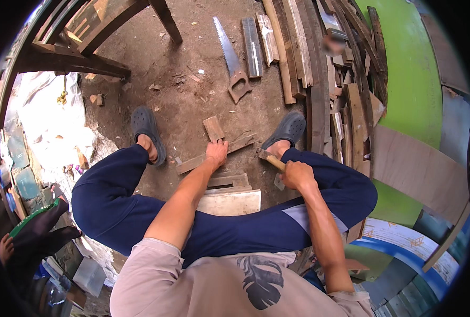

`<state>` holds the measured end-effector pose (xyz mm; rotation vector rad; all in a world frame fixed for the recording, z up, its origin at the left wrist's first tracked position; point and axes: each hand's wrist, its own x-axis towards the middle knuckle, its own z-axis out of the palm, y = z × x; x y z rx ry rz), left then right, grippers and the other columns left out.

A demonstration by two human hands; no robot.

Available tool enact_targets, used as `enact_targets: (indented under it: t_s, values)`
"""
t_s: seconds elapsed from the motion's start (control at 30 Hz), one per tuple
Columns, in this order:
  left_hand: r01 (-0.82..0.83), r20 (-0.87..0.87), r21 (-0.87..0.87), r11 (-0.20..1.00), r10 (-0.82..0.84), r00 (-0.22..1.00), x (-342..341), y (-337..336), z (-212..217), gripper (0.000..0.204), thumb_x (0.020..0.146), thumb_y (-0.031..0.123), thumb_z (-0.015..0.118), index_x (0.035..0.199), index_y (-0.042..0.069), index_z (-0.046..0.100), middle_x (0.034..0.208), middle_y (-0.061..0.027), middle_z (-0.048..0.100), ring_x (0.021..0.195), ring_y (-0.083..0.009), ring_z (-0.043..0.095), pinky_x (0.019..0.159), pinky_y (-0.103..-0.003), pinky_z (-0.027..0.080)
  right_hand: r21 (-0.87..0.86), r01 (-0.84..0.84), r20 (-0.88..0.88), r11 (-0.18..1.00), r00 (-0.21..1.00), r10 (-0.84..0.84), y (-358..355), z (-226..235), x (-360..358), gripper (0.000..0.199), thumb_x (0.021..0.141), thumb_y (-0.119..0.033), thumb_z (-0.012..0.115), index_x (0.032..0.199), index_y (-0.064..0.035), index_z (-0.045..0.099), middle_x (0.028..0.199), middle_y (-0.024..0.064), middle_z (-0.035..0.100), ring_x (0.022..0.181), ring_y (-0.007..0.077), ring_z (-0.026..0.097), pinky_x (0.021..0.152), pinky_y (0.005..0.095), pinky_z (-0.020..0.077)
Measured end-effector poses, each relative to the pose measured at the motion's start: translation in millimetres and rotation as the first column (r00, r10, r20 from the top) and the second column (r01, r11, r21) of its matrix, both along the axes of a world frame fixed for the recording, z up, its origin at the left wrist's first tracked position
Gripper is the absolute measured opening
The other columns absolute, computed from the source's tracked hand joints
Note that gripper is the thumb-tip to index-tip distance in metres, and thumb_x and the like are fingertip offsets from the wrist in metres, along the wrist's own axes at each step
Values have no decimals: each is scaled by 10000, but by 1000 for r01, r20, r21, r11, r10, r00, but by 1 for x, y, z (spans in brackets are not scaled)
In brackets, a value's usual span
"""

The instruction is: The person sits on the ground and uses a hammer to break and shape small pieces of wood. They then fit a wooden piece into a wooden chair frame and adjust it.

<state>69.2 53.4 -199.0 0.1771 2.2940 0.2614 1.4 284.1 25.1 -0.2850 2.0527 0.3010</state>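
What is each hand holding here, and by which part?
The right hand grips a hammer by its wooden handle, near the end away from the head. The left hand presses on a wooden strip on the ground, at about mid-length.

The long flat wooden strip (213,153) lies on the dirt ground (182,100) between two dark rubber clogs (146,129), with the small square wood block (213,128) just behind it and the steel hand saw (232,63) farther back

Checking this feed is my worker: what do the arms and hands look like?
Both forearms are bare, no gloves or watch on the left hand or right hand. Short pale pinkish-beige sleeves reach only the upper arms; the shirt bears a dark leaf-like print.
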Motion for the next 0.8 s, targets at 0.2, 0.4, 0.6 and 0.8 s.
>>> enact_targets:
  t_s: [0.2, 0.4, 0.6, 0.8]
  values:
    - [-31, -323, -131, 991, -13, 946, -20, -19, -7, 378, 821, 222, 635, 1161, 74, 559, 1445, -207, 366, 1262, -362, 431, 1039, -527, 345, -27, 12, 0, 1000, 1000, -12, 2, 3, -2, 425, 850, -354, 656, 1068, 11, 640, 981, 179, 705, 927, 311, 692, 803, 400, 547]
    - [-96, -304, -18, 995, 85, 949, -45, -28, -2, 325, 842, 166, 601, 1154, 84, 563, 1337, -138, 458, 1231, -305, 457, 1009, -535, 368, -59, 41, 6, 997, 999, -40, 3, 0, -2, 429, 857, -345, 648, 1078, 21, 620, 968, 192, 701, 927, 333, 688, 804, 414, 544]
    - [-188, -305, 75, 979, 202, 931, -58, -39, -6, 346, 813, 157, 632, 1142, 87, 548, 1119, -104, 525, 1115, -273, 527, 877, -451, 469, -43, 57, 13, 997, 998, -56, -4, 5, -6, 429, 859, -344, 648, 1077, 24, 616, 980, 199, 697, 939, 343, 684, 817, 419, 540]
    - [-7, -343, -1, 1000, 6, 939, -66, -31, -6, 283, 859, 167, 574, 1131, 90, 568, 1108, -99, 547, 1104, -262, 538, 868, -420, 456, -35, 72, 8, 997, 997, -72, -2, 4, -5, 423, 856, -339, 656, 1073, 22, 616, 979, 198, 697, 941, 343, 684, 815, 417, 541]
